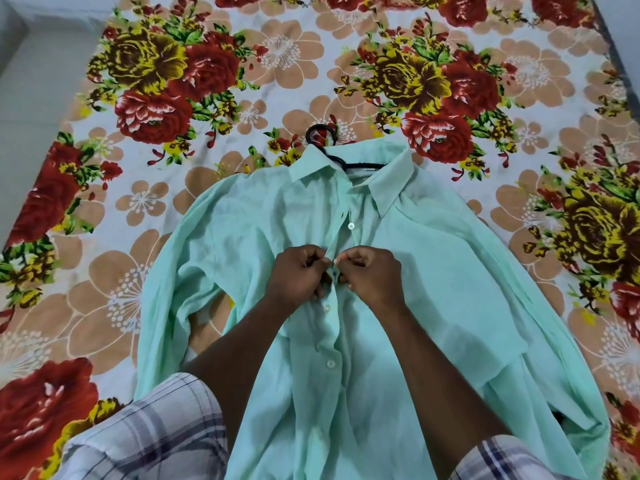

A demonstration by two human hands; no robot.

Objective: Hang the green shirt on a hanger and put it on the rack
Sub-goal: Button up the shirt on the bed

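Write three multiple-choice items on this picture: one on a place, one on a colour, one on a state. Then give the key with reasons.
1. Where is the hanger's hook?
A. At the shirt's hem
B. Past the collar, on the sheet
C. In the left hand

2. What colour is the hanger?
A. Black
B. White
C. Red

3. What are the hands doing?
A. Resting flat on the sheet
B. Pinching the shirt's front at a button
C. Lifting the hanger

Key: 1 B, the hanger pokes out above the collar of the shirt onto the sheet. 2 A, it shows black. 3 B, left hand and right hand meet at the placket.
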